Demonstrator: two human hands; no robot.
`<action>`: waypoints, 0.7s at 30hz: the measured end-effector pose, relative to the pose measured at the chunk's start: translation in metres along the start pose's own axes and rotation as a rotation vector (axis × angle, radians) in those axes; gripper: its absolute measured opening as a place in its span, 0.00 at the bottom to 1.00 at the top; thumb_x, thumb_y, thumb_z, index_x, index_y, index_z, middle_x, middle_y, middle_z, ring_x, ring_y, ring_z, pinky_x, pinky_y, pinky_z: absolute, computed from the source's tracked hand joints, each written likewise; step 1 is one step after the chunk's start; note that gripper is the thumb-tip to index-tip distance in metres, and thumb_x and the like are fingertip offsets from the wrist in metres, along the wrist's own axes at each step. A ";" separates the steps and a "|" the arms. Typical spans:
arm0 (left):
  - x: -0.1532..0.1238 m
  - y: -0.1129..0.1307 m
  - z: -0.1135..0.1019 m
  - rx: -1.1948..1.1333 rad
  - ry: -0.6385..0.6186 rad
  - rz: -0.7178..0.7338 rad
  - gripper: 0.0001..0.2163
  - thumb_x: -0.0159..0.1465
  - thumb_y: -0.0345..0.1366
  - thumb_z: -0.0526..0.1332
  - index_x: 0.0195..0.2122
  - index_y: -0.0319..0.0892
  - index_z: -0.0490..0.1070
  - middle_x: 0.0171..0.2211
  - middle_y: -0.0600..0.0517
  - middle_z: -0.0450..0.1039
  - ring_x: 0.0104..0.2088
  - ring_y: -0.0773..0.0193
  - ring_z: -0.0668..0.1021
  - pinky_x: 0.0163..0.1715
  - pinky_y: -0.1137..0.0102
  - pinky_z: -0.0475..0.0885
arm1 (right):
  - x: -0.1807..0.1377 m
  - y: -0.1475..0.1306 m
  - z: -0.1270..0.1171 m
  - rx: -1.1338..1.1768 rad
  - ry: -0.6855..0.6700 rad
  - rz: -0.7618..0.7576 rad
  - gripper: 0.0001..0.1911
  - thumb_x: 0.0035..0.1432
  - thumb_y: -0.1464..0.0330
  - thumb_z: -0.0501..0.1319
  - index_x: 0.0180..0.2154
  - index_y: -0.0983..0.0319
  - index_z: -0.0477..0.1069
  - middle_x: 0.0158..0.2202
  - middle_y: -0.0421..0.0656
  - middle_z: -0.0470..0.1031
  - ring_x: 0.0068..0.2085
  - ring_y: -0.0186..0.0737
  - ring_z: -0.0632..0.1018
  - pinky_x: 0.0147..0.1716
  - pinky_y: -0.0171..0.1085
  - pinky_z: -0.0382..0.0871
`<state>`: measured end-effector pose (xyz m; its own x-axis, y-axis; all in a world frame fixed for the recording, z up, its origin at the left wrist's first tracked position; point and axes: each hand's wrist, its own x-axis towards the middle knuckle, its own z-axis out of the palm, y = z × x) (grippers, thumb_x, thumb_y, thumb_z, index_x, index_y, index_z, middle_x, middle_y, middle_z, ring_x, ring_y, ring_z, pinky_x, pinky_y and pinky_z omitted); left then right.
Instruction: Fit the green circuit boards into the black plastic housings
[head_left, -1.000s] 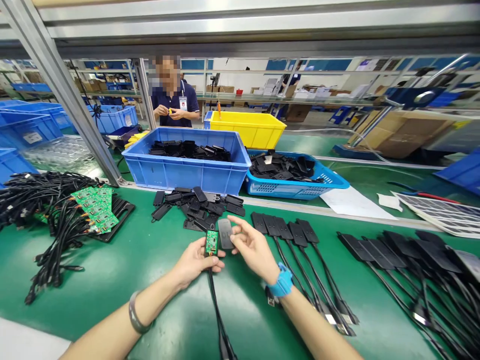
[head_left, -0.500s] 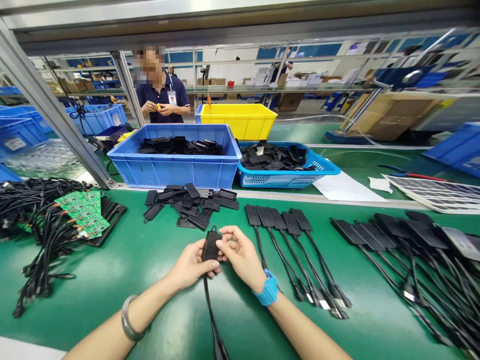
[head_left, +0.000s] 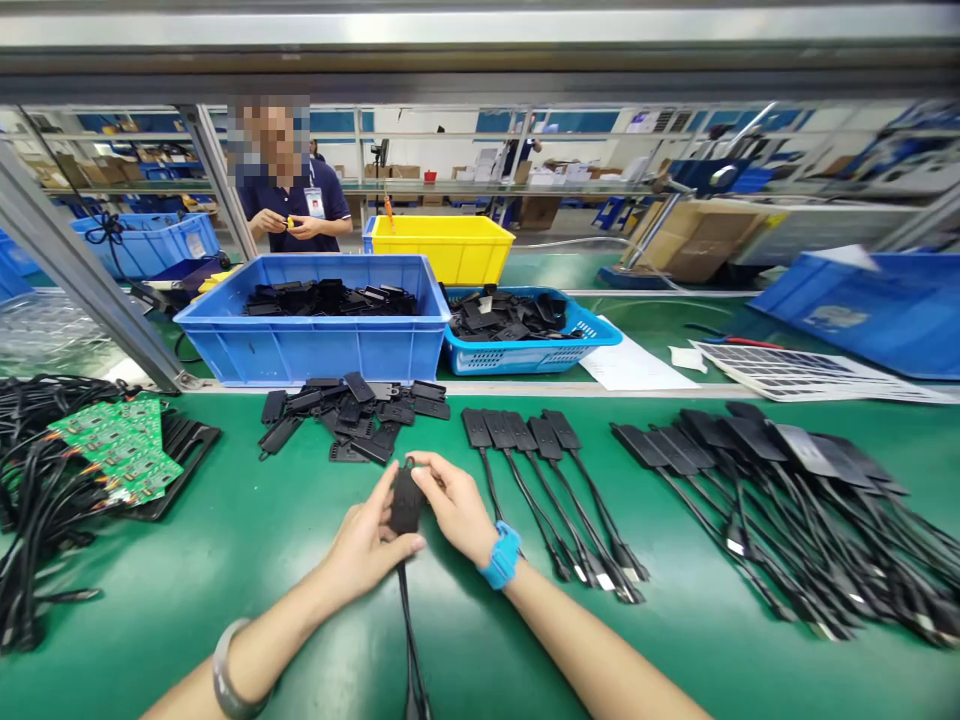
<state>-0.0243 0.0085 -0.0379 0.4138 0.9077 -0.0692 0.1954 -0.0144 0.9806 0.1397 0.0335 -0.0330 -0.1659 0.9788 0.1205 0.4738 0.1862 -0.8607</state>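
Between both hands is a small black plastic case (head_left: 406, 500) with a loop at its top and black cables (head_left: 407, 630) running down from its lower end. My left hand (head_left: 367, 540) grips its left side, with the thumb below the case's lower edge. My right hand (head_left: 454, 505) holds the upper right edge, fingers bent behind it. Beyond the hands lies a heap of loose black case halves (head_left: 360, 410). Right of them, several cased cables (head_left: 517, 435) lie in a row on the green tabletop (head_left: 480, 640).
At left are green circuit boards (head_left: 116, 445) and bundled black cables (head_left: 30, 540). More cased cables (head_left: 750, 450) lie at right. Behind stand a blue bin (head_left: 315, 345), a blue basket (head_left: 517, 355) and a yellow bin (head_left: 442, 245). A person (head_left: 289, 205) works across the bench.
The camera view has turned right, so most things sit further left. My left thumb has come off the case's face to below its lower edge; both hands still hold the case.
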 end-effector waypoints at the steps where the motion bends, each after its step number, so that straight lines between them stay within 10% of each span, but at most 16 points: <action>1: 0.000 -0.001 -0.002 0.069 0.036 0.040 0.38 0.56 0.36 0.65 0.66 0.48 0.48 0.54 0.43 0.68 0.39 0.60 0.77 0.37 0.66 0.75 | 0.007 0.001 -0.006 -0.138 -0.014 0.002 0.18 0.67 0.61 0.48 0.50 0.62 0.68 0.31 0.40 0.76 0.32 0.36 0.75 0.32 0.32 0.69; 8: -0.002 -0.006 -0.011 0.250 0.144 0.141 0.27 0.61 0.40 0.60 0.61 0.50 0.57 0.51 0.47 0.68 0.35 0.64 0.73 0.31 0.69 0.74 | 0.061 0.022 -0.054 -0.661 0.033 0.098 0.18 0.65 0.64 0.52 0.54 0.61 0.70 0.51 0.53 0.72 0.53 0.49 0.71 0.52 0.45 0.61; 13: -0.002 -0.007 -0.009 0.259 0.123 0.176 0.23 0.62 0.41 0.59 0.59 0.49 0.60 0.50 0.46 0.68 0.37 0.62 0.74 0.33 0.69 0.74 | 0.053 0.037 -0.044 -0.853 0.101 0.235 0.44 0.56 0.44 0.54 0.63 0.67 0.55 0.64 0.66 0.53 0.63 0.72 0.53 0.55 0.66 0.46; 21: 0.002 -0.013 -0.009 0.274 0.145 0.262 0.21 0.64 0.37 0.55 0.59 0.48 0.62 0.53 0.45 0.68 0.47 0.57 0.75 0.42 0.64 0.75 | 0.009 0.023 -0.017 -0.847 -0.096 -0.013 0.33 0.60 0.60 0.55 0.65 0.60 0.53 0.68 0.57 0.46 0.67 0.64 0.44 0.60 0.62 0.41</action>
<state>-0.0341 0.0140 -0.0492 0.3555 0.9078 0.2224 0.3374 -0.3466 0.8752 0.1633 0.0480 -0.0432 -0.2299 0.9718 0.0522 0.9522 0.2357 -0.1941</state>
